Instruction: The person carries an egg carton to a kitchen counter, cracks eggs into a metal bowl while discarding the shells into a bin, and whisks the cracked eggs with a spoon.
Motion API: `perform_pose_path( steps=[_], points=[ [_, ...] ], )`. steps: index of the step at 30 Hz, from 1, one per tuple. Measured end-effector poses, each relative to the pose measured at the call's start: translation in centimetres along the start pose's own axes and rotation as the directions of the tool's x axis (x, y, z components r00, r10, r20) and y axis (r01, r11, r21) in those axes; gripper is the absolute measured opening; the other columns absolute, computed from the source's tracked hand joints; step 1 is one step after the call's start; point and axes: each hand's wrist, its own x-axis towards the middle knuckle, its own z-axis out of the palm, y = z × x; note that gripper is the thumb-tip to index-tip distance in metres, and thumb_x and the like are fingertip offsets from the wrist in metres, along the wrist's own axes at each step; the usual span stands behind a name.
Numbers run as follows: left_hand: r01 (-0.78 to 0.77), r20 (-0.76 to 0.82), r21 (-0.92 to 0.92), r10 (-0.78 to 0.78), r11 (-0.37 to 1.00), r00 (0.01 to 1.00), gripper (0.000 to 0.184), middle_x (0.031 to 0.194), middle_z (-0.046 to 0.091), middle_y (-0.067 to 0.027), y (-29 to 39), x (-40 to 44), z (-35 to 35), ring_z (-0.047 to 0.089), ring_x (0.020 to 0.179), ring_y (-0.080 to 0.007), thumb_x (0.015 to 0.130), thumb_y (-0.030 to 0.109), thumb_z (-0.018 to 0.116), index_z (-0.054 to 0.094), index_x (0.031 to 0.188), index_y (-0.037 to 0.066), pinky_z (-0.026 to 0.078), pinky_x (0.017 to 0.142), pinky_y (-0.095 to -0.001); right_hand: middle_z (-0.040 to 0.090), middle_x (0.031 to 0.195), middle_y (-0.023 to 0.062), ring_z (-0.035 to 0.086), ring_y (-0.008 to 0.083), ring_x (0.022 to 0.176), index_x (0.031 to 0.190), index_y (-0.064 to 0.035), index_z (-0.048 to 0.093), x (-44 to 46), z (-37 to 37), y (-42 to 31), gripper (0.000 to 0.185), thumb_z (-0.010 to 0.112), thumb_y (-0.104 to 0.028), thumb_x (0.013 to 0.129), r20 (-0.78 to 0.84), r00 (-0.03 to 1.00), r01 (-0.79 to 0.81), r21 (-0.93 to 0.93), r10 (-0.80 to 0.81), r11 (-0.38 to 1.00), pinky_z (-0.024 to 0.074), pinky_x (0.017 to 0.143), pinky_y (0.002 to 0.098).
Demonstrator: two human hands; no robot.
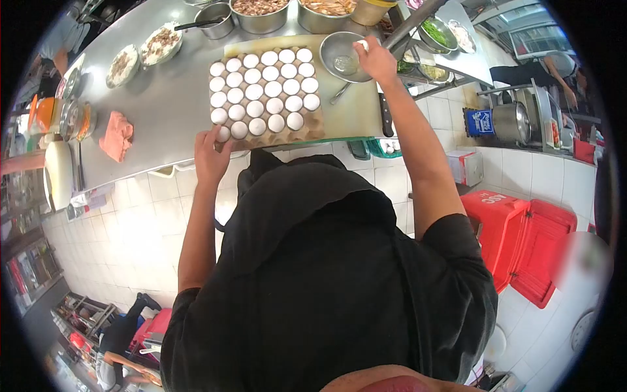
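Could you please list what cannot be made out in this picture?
All in the head view:
- Whether the egg is whole: the right hand's fingers cover much of it.
- Whether the left hand grips the egg tray or an egg: its fingertips are too small to tell.
- The far rims of the two food-filled pots: cut off by the top edge.
- Whatever the blurred patch at right covers.
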Motion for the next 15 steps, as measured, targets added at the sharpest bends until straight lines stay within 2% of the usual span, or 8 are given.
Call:
perform_pose_path(
  steps=[3,6,9,10,11,13,14,15],
  points=[
    [0.129,0.037,-0.125,-0.126,0.984,0.991,0.035,0.095,0.058,-0.0112,-1.0,0.2,0.2,0.060,0.082,-0.0250,0.078,0.010,0.076,0.066,0.111,0.005,0.051,0.074,-0.0368,0.069,0.101,0.0247,0.065,0.0425,0.101,0.116,-0.0099,0.057,0.2,-1.5,-1.0,0.053,0.047,-0.057,0.094,-0.002,1.000,0.008,-0.060,-0.008,0.998,0.0498,0.086,0.0519],
    [0.080,0.008,-0.079,-0.080,0.994,0.997,0.033,0.091,0.057,-0.0101,-0.7,0.3,0.3,0.059,0.075,-0.0221,0.078,0.009,0.075,0.067,0.110,0.004,0.050,0.070,-0.0346,0.070,0.092,0.0242,0.066,0.0450,0.091,0.109,-0.0128,0.062,1.5,-1.8,-0.6,0.051,0.052,-0.060,0.092,-0.096,0.995,0.043,0.033,-0.040,0.999,0.0511,0.079,0.0525],
    [0.110,0.019,-0.126,-0.108,0.986,0.994,0.033,0.093,0.058,-0.0095,-0.3,0.3,0.4,0.059,0.076,-0.0213,0.078,0.008,0.075,0.067,0.109,0.004,0.051,0.070,-0.0338,0.068,0.096,0.0260,0.066,0.0446,0.094,0.103,-0.0100,0.064,2.6,-1.8,-0.3,0.053,0.054,-0.061,0.091,-0.205,0.978,0.085,0.237,-0.036,0.968,0.0503,0.080,0.0526],
    [0.100,0.006,-0.128,-0.100,0.987,0.995,0.033,0.093,0.058,-0.0093,-0.4,0.3,0.5,0.059,0.076,-0.0212,0.078,0.008,0.075,0.067,0.110,0.004,0.051,0.069,-0.0334,0.070,0.089,0.0205,0.069,0.0345,0.080,0.096,-0.0072,0.064,3.5,-1.1,0.6,0.048,0.057,-0.055,0.092,-0.284,0.956,0.153,0.270,-0.074,0.950,0.0519,0.068,0.0446],
    [0.090,-0.008,-0.130,-0.092,0.987,0.996,0.034,0.092,0.058,-0.0091,-0.8,0.2,0.8,0.059,0.076,-0.0211,0.078,0.008,0.075,0.067,0.110,0.004,0.051,0.069,-0.0331,0.068,0.085,0.0168,0.066,0.0292,0.075,0.095,-0.0069,0.064,3.7,-1.4,1.8,0.046,0.058,-0.052,0.093,-0.130,0.992,0.064,0.502,0.002,0.863,0.0505,0.064,0.0409],
    [0.083,-0.020,-0.133,-0.087,0.988,0.996,0.035,0.092,0.059,-0.0083,-1.6,0.3,1.3,0.059,0.076,-0.0199,0.078,0.009,0.075,0.067,0.111,0.004,0.051,0.069,-0.0322,0.065,0.078,0.0095,0.062,0.0186,0.065,0.092,-0.0061,0.064,4.2,-3.1,2.8,0.041,0.059,-0.047,0.094,0.212,0.977,-0.199,0.818,0.039,0.540,0.0478,0.056,0.0336],
    [0.094,-0.020,-0.132,-0.098,0.987,0.995,0.035,0.093,0.060,-0.0077,-1.9,0.1,1.5,0.060,0.077,-0.0189,0.079,0.010,0.075,0.067,0.112,0.004,0.051,0.069,-0.0316,0.057,0.071,0.0018,0.050,0.0086,0.057,0.090,-0.0072,0.063,2.1,-5.4,0.4,0.031,0.059,-0.038,0.095,0.151,0.971,-0.208,0.913,0.184,0.350,0.0417,0.051,0.0255],
    [0.106,-0.020,-0.131,-0.109,0.986,0.994,0.035,0.093,0.061,-0.0071,-2.2,0.1,1.5,0.060,0.078,-0.0178,0.080,0.010,0.075,0.067,0.113,0.003,0.051,0.069,-0.0311,0.059,0.074,0.0028,0.053,0.0120,0.059,0.090,-0.0070,0.063,2.3,-5.5,2.6,0.028,0.058,-0.034,0.096,0.091,0.981,-0.135,0.954,0.172,0.267,0.0442,0.053,0.0272]
  ],
)
